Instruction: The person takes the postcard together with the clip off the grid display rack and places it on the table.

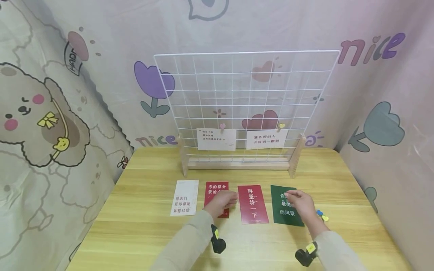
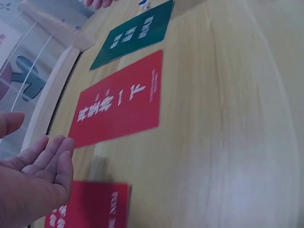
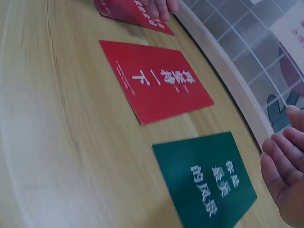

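Beige sleeves (image 1: 184, 242) and black wrist devices (image 1: 218, 245) lie nearest in the head view, above a wood-grain worktop (image 1: 129, 226). Beyond them, four upright-printed cards form a row: a white card (image 1: 187, 192) with dark characters, a red card (image 1: 217, 186), a crimson card (image 1: 252, 216) with one large column of white characters, and a dark green card (image 1: 288, 218) lettered in white. All four lie flat, apart from one another.

Over the red card hangs the left hand (image 1: 220, 203), its grip released, fingers loosely extended and holding nothing. Over the green card is the right hand (image 1: 301, 203), its grip likewise slack and bare. Just beside the green card lie a blue clip (image 1: 319, 212) and a yellow clip (image 1: 325, 218).

Behind the row stands a white wire grid (image 1: 251, 90) on wooden feet, bearing two white slips (image 1: 217, 145) under heart-shaped clips (image 1: 222, 126). Only the head view takes in the white card; the right wrist view gives the green card's three lines whole, partly covered from above, and shows that hand's thumb parted from its fingers.
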The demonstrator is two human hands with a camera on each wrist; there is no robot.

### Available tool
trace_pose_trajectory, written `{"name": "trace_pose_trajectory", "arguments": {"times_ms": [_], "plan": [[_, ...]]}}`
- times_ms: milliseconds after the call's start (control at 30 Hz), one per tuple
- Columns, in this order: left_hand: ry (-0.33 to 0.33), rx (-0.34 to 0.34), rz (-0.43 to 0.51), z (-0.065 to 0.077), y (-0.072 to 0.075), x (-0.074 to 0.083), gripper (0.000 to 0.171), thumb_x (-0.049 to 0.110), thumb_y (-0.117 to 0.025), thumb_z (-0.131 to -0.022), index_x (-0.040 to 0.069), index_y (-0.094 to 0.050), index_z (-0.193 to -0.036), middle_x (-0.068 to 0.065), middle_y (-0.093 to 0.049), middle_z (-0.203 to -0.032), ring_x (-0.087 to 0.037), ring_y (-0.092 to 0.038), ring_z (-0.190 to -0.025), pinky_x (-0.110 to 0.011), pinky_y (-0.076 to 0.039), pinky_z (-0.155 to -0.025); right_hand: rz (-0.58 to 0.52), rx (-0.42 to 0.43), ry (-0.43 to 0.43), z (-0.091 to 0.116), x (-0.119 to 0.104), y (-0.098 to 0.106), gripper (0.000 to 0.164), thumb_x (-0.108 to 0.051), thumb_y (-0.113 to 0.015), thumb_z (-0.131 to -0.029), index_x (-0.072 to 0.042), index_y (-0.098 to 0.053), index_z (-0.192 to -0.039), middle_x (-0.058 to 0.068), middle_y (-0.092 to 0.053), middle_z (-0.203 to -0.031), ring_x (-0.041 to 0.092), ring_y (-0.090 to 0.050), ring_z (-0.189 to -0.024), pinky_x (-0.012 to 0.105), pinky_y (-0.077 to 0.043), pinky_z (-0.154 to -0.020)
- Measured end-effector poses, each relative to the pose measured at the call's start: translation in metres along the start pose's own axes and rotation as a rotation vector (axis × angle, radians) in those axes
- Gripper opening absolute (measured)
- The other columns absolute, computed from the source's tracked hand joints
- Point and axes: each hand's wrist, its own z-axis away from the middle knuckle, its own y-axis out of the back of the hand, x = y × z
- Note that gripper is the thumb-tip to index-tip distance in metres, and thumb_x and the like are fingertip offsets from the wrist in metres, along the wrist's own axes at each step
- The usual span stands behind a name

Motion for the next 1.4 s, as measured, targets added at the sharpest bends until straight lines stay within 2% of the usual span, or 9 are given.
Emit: {"name": "trace_pose_trajectory", "arguments": {"times_ms": [200, 433, 533, 700, 833, 1000, 1200, 1400], "plan": [[-0.030, 0.001, -0.014, 0.000, 0.022, 0.006, 0.035, 0.016, -0.052, -0.085, -0.007, -0.050, -0.111, -0.020, -0.054, -0.106, -0.031, -0.052, -0.098, -0.037, -0.043, -0.084, 0.036, -0.028, 0.037, -0.012, -0.013, -0.003, 0.042, -0.026, -0.054, -0.085, 0.006, -0.048, -0.112, 0.022, -0.055, -0.105, 0.034, -0.053, -0.093, 0.040, -0.044, -0.079], [0.004, 0.068, 0.019, 0.002, 0.043, 0.006, 0.037, 0.021, -0.053, -0.085, -0.004, -0.048, -0.113, -0.018, -0.055, -0.106, -0.029, -0.054, -0.096, -0.037, -0.042, -0.084, 0.024, -0.032, 0.111, -0.025, -0.032, -0.011, 0.039, -0.023, -0.056, -0.084, 0.006, -0.051, -0.110, 0.019, -0.059, -0.097, 0.027, -0.057, -0.085, 0.036, -0.047, -0.076], [-0.004, 0.091, 0.044, 0.003, 0.049, 0.007, 0.036, 0.017, -0.052, -0.086, -0.006, -0.047, -0.112, -0.020, -0.055, -0.105, -0.030, -0.054, -0.095, -0.037, -0.042, -0.085, -0.009, -0.042, 0.141, -0.031, -0.040, -0.017, 0.038, -0.021, -0.057, -0.083, 0.006, -0.051, -0.109, 0.020, -0.059, -0.098, 0.026, -0.057, -0.084, 0.038, -0.046, -0.077], [-0.034, 0.101, 0.086, 0.004, 0.058, 0.012, 0.033, 0.013, -0.049, -0.087, -0.009, -0.046, -0.112, -0.023, -0.053, -0.108, -0.030, -0.054, -0.095, -0.037, -0.041, -0.086, -0.063, -0.062, 0.187, -0.038, -0.057, -0.028, 0.038, -0.019, -0.058, -0.082, 0.008, -0.051, -0.109, 0.021, -0.057, -0.100, 0.032, -0.055, -0.089, 0.035, -0.047, -0.076], [-0.042, 0.098, 0.069, 0.007, 0.068, 0.016, 0.036, 0.015, -0.047, -0.088, -0.009, -0.044, -0.115, -0.023, -0.050, -0.112, -0.031, -0.050, -0.100, -0.039, -0.038, -0.089, -0.102, -0.069, 0.211, -0.043, -0.069, -0.036, 0.037, -0.017, -0.058, -0.082, 0.008, -0.051, -0.108, 0.022, -0.057, -0.100, 0.035, -0.054, -0.091, 0.031, -0.048, -0.074], [-0.073, 0.108, 0.058, 0.008, 0.081, 0.023, 0.036, 0.014, -0.044, -0.089, -0.009, -0.043, -0.116, -0.024, -0.047, -0.116, -0.035, -0.044, -0.107, -0.040, -0.035, -0.092, -0.090, -0.074, 0.203, -0.047, -0.083, -0.043, 0.035, -0.018, -0.058, -0.083, 0.005, -0.052, -0.109, 0.020, -0.057, -0.100, 0.030, -0.055, -0.089, 0.032, -0.047, -0.076], [-0.095, 0.162, 0.034, 0.009, 0.090, 0.035, 0.033, 0.015, -0.044, -0.090, -0.006, -0.048, -0.114, -0.022, -0.049, -0.115, -0.033, -0.046, -0.106, -0.040, -0.037, -0.090, -0.086, -0.059, 0.223, -0.054, -0.100, -0.051, 0.035, -0.020, -0.059, -0.082, 0.003, -0.054, -0.108, 0.019, -0.058, -0.098, 0.022, -0.057, -0.083, 0.035, -0.046, -0.078], [-0.091, 0.201, 0.050, 0.007, 0.098, 0.043, 0.037, 0.019, -0.048, -0.088, -0.006, -0.047, -0.115, -0.021, -0.051, -0.114, -0.031, -0.047, -0.105, -0.031, -0.041, -0.084, -0.111, -0.072, 0.244, -0.062, -0.118, -0.058, 0.032, -0.016, -0.058, -0.082, 0.003, -0.054, -0.106, 0.018, -0.057, -0.099, 0.029, -0.055, -0.089, 0.034, -0.047, -0.078]]}}
